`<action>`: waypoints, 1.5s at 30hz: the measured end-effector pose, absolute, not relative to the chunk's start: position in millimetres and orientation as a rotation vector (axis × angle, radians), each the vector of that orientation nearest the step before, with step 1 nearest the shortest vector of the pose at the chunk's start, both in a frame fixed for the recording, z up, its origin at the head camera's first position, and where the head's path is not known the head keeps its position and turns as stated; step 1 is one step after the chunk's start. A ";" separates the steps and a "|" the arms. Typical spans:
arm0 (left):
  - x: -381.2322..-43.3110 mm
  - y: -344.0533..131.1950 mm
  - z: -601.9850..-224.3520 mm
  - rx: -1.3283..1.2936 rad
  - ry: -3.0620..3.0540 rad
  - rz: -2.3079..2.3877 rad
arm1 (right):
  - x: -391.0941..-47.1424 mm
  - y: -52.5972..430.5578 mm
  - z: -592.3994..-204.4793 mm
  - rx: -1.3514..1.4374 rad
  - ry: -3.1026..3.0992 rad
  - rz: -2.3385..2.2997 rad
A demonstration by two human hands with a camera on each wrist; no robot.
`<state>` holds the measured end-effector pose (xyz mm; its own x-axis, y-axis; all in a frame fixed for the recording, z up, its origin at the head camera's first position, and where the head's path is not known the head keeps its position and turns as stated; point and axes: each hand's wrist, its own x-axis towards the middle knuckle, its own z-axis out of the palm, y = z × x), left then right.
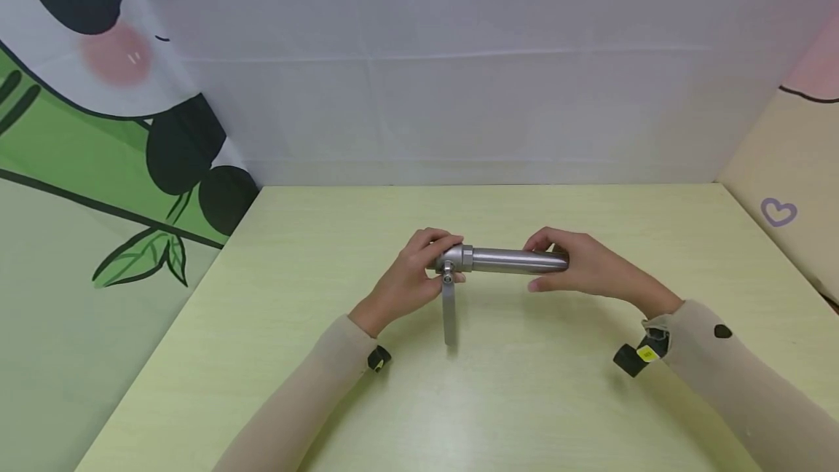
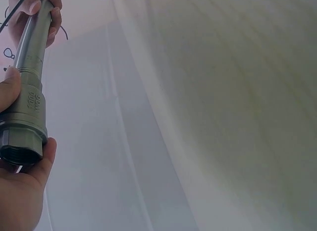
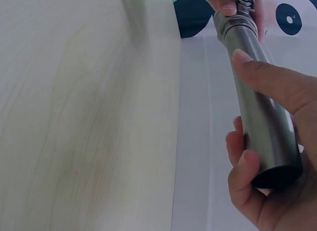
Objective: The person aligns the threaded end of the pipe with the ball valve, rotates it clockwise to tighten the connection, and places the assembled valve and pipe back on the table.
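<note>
Above the table, a metal ball valve and a smooth steel pipe are joined end to end, lying roughly level from left to right. My left hand grips the valve body, with the thumb on one side and fingers on the other. From the valve a flat lever handle points toward me. My right hand holds the far end of the pipe, its thumb along the tube and its fingers curled around the other side. In the left wrist view, raised lettering shows on the valve, whose near end is an open hole.
A pale wooden tabletop lies under both hands. Behind it rises a whitish cloth wall. Cartoon-printed panels stand at the left and the right. Small black wrist devices sit at both sleeves.
</note>
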<state>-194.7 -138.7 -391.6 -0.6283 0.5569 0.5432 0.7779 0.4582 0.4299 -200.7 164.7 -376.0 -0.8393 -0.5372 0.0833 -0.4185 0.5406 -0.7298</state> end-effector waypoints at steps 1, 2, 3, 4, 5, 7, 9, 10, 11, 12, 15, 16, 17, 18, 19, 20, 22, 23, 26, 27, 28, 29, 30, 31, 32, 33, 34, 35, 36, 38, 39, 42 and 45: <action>-194.6 -138.6 -391.6 -1.136 -2.386 -0.953 | -199.6 163.9 -376.5 -0.843 2.649 -1.162; -194.5 -138.6 -391.6 -1.136 -2.386 -0.951 | -198.6 163.1 -377.1 -0.867 2.673 -1.146; -194.5 -138.5 -391.7 -1.137 -2.385 -0.951 | -197.5 162.2 -377.8 -0.898 2.707 -1.120; -194.6 -138.5 -391.9 -1.137 -2.384 -0.951 | -196.2 161.5 -378.3 -0.927 2.750 -1.088; -194.7 -138.5 -392.0 -1.137 -2.383 -0.952 | -195.0 161.1 -378.7 -0.969 2.796 -1.056; -195.0 -138.6 -392.3 -1.135 -2.382 -0.953 | -193.2 161.4 -380.3 -1.066 2.898 -0.977; -195.3 -138.5 -392.5 -1.133 -2.382 -0.957 | -192.5 162.6 -381.9 -1.172 2.987 -0.910; -195.4 -138.4 -392.5 -1.132 -2.382 -0.959 | -192.5 163.3 -382.6 -1.226 3.022 -0.888; -195.5 -138.3 -392.6 -1.131 -2.382 -0.960 | -192.7 164.0 -383.4 -1.279 3.044 -0.881; -195.6 -138.2 -392.7 -1.130 -2.382 -0.960 | -193.1 164.5 -384.1 -1.319 3.053 -0.883; -195.9 -138.0 -393.1 -1.132 -2.377 -0.960 | -194.4 165.9 -385.7 -1.352 3.029 -0.946; -196.1 -137.9 -393.3 -1.133 -2.375 -0.960 | -195.2 166.3 -386.3 -1.343 3.006 -0.982; -196.4 -137.8 -393.5 -1.135 -2.374 -0.960 | -195.9 166.7 -386.8 -1.323 2.979 -1.018; -196.6 -137.8 -393.7 -1.137 -2.372 -0.959 | -196.7 167.0 -387.4 -1.300 2.951 -1.051; -196.9 -137.7 -394.1 -1.139 -2.372 -0.959 | -197.5 167.4 -388.0 -1.270 2.920 -1.086; -197.2 -137.7 -394.5 -1.139 -2.372 -0.958 | -198.2 167.6 -388.3 -1.232 2.887 -1.124; -197.5 -137.5 -394.9 -1.141 -2.374 -0.958 | -199.8 168.5 -388.8 -1.135 2.820 -1.185; -197.7 -137.4 -394.9 -1.141 -2.376 -0.958 | -200.6 169.1 -388.9 -1.068 2.782 -1.214; -197.8 -136.9 -394.5 -1.141 -2.376 -0.962 | -202.9 170.9 -388.8 -0.853 2.662 -1.290; -197.7 -136.7 -394.1 -1.142 -2.375 -0.965 | -203.8 171.6 -388.8 -0.793 2.623 -1.310; -197.6 -136.4 -393.7 -1.143 -2.373 -0.968 | -204.6 172.2 -388.5 -0.741 2.587 -1.329; -197.6 -136.1 -393.4 -1.145 -2.371 -0.970 | -205.2 172.6 -388.3 -0.699 2.553 -1.348; -197.6 -135.9 -393.0 -1.147 -2.368 -0.971 | -205.6 172.9 -387.9 -0.667 2.526 -1.359; -197.4 -135.7 -392.6 -1.149 -2.364 -0.974 | -205.8 173.0 -387.3 -0.642 2.495 -1.378; -197.2 -135.6 -392.2 -1.150 -2.362 -0.975 | -206.0 173.3 -386.8 -0.621 2.472 -1.392; -197.0 -135.5 -391.8 -1.152 -2.359 -0.976 | -206.1 173.4 -386.4 -0.602 2.449 -1.407; -196.9 -135.3 -391.5 -1.154 -2.359 -0.977 | -206.0 173.5 -385.9 -0.585 2.424 -1.424; -196.9 -135.1 -391.3 -1.156 -2.359 -0.979 | -206.1 173.8 -385.7 -0.573 2.397 -1.442; -196.8 -135.0 -391.2 -1.158 -2.360 -0.981 | -206.1 174.2 -385.6 -0.566 2.374 -1.455; -196.5 -134.8 -390.9 -1.161 -2.365 -0.985 | -206.5 174.7 -385.6 -0.559 2.336 -1.467; -196.5 -134.7 -391.0 -1.163 -2.367 -0.986 | -206.8 174.9 -385.5 -0.559 2.316 -1.469; -195.9 -134.7 -390.9 -1.168 -2.374 -0.991 | -207.9 175.3 -385.3 -0.549 2.272 -1.445; -195.4 -134.8 -391.2 -1.172 -2.378 -0.990 | -209.1 175.9 -384.7 -0.554 2.237 -1.408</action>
<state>-195.4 -134.8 -391.2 -0.6170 0.5722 0.5403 0.7866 0.4264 0.4466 -209.1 175.9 -384.7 -0.8242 -0.5461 -0.1497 -0.1013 0.4024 -0.9099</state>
